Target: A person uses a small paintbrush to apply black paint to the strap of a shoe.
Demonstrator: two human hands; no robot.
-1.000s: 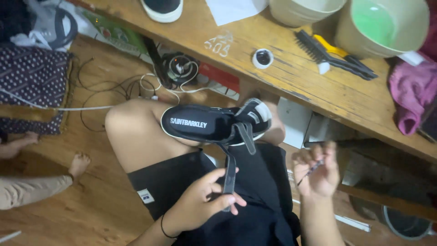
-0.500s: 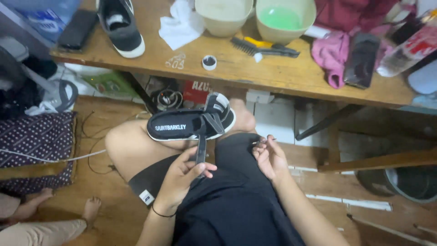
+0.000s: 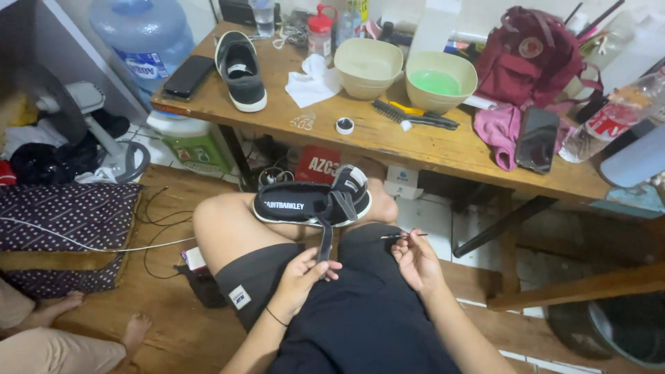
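The person's left hand (image 3: pixel 303 269) pinches the free end of a dark strap (image 3: pixel 325 239) that hangs from the black sneaker (image 3: pixel 312 204); its grip is closed on that strap. The right hand (image 3: pixel 418 260), just beside it over the lap, is closed around a thin needle-like tool (image 3: pixel 402 236) pointing toward the strap. The sneaker lies sole-up across the raised knee, below the near edge of the desk (image 3: pixel 429 149). To work well here, the strap should be held taut and steady, with the tool brought in slowly and kept clear of the fingertips. Farther off, a second sneaker (image 3: pixel 242 73) sits near the desk's far left corner, and a brush (image 3: pixel 412 116) and two bowls (image 3: pixel 402 69) sit mid-desk.
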